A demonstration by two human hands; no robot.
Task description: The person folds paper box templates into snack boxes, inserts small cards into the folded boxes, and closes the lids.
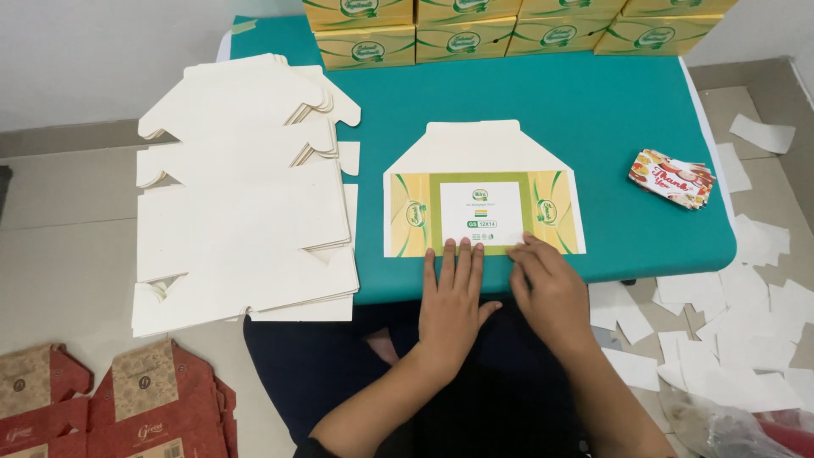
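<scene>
Both hands press flat, fingers spread, on the near edge of a flattened carton lying printed side up on the green worktop: the left hand beside the right hand. A stack of blank cartons sits to the left, stickers to the right

A flat box blank lies in the middle of the surface, at its near edge. Left of it is a stack of blanks. Behind stands a row of boxes. To the right lies a bundle, probably cards. Paper scraps lie on the floor, right.
</scene>
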